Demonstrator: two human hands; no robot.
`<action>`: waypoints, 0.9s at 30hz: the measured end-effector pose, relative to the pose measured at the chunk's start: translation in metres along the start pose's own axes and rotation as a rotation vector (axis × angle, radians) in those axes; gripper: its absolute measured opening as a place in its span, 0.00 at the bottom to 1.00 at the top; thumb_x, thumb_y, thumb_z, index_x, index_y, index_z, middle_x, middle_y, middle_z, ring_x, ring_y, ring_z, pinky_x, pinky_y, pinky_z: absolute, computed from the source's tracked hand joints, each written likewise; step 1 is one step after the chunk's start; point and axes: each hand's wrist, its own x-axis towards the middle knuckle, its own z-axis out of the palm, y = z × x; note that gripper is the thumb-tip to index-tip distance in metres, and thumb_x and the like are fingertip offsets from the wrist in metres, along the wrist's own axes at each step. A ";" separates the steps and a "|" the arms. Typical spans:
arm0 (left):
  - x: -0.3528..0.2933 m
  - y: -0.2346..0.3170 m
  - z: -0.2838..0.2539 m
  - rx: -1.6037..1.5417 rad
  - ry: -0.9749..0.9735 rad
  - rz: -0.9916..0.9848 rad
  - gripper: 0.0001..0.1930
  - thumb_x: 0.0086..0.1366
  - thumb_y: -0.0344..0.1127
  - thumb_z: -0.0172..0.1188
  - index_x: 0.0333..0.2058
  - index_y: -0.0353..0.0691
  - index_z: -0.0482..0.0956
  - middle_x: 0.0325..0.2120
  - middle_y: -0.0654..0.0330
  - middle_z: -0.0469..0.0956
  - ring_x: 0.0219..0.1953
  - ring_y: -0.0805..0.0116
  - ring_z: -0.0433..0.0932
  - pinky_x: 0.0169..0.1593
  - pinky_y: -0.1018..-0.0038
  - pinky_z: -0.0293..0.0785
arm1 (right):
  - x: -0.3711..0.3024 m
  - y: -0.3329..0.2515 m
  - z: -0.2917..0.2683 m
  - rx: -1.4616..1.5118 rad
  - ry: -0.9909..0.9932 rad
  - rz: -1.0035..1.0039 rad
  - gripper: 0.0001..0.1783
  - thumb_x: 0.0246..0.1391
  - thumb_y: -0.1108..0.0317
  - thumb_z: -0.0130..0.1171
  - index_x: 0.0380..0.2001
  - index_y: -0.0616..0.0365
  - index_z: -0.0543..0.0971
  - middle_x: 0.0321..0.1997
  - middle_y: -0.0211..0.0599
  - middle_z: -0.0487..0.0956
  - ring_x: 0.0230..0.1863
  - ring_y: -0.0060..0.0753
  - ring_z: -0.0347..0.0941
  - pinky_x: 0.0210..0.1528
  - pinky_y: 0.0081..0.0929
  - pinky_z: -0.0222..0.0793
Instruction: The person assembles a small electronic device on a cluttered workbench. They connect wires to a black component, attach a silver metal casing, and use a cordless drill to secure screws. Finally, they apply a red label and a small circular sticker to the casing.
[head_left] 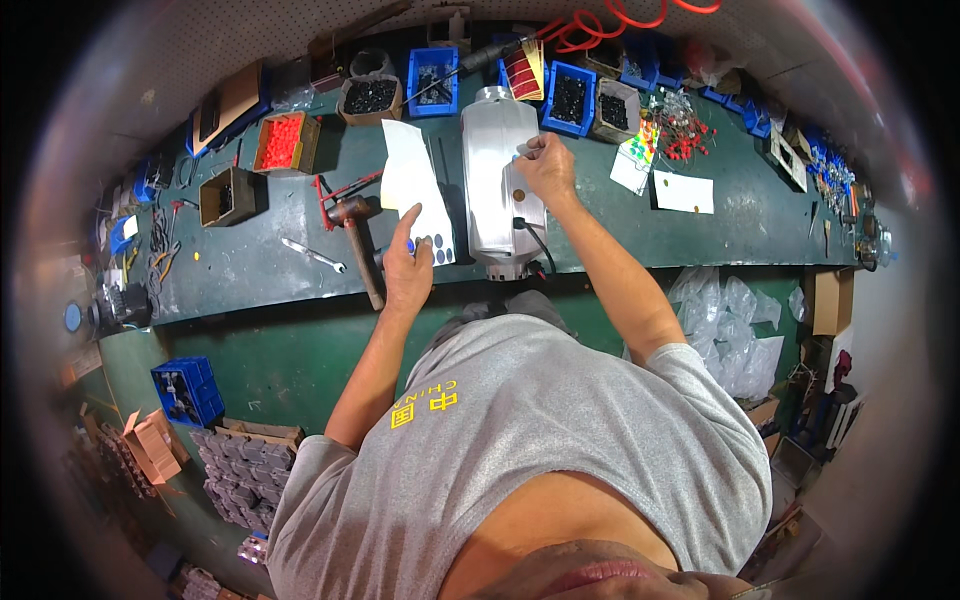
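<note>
A silver metal casing (488, 175) stands lengthwise on the green workbench, with a black cable (540, 245) coming out near its close end. My right hand (548, 168) is at the casing's right side, thumb and fingertips pinched together. Whatever they hold is too small to make out. A brown round spot (518, 196) shows on the casing just below those fingers. To the left lies a long white sheet (405, 165) with dark round stickers (440, 250) at its near end. My left hand (408, 268) rests at that sheet's left edge, index finger stretched out and fingers apart.
A hammer (362, 255), a red T-handled tool (345, 188) and a wrench (315, 255) lie left of the sheet. Blue bins (568, 98) and boxes of small parts line the back. A coiled red hose (600, 25) hangs above. A white card (684, 192) lies at right.
</note>
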 end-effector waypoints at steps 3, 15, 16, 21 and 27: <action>0.001 -0.005 0.001 0.012 0.025 0.032 0.29 0.66 0.19 0.54 0.66 0.40 0.68 0.56 0.51 0.77 0.47 0.69 0.76 0.52 0.74 0.72 | -0.003 -0.003 0.001 0.004 0.026 -0.004 0.21 0.42 0.66 0.71 0.40 0.61 0.79 0.38 0.47 0.86 0.41 0.47 0.84 0.46 0.41 0.79; 0.004 -0.014 0.005 0.019 0.057 0.094 0.28 0.65 0.20 0.56 0.64 0.42 0.70 0.43 0.49 0.82 0.31 0.69 0.75 0.40 0.72 0.74 | -0.007 -0.006 0.006 -0.032 0.066 -0.016 0.22 0.41 0.66 0.73 0.40 0.62 0.79 0.35 0.46 0.85 0.38 0.46 0.84 0.43 0.39 0.79; 0.004 -0.014 0.004 0.029 0.055 0.085 0.28 0.65 0.20 0.56 0.64 0.42 0.70 0.42 0.50 0.82 0.30 0.69 0.74 0.40 0.72 0.74 | -0.010 -0.010 0.005 -0.043 0.051 -0.008 0.22 0.41 0.66 0.72 0.40 0.61 0.78 0.35 0.46 0.85 0.39 0.47 0.84 0.43 0.41 0.79; 0.004 -0.010 0.004 0.037 0.074 0.133 0.28 0.65 0.20 0.55 0.64 0.41 0.70 0.39 0.50 0.81 0.29 0.70 0.72 0.38 0.72 0.73 | -0.010 -0.013 0.003 -0.075 0.050 -0.033 0.22 0.42 0.66 0.72 0.41 0.60 0.77 0.34 0.45 0.85 0.38 0.48 0.84 0.42 0.42 0.79; 0.003 -0.014 0.001 0.008 0.086 0.131 0.27 0.65 0.20 0.55 0.64 0.41 0.70 0.41 0.50 0.81 0.31 0.68 0.75 0.40 0.72 0.74 | -0.009 0.010 0.003 0.135 0.101 -0.060 0.22 0.42 0.63 0.75 0.38 0.61 0.79 0.32 0.45 0.84 0.34 0.45 0.82 0.39 0.41 0.78</action>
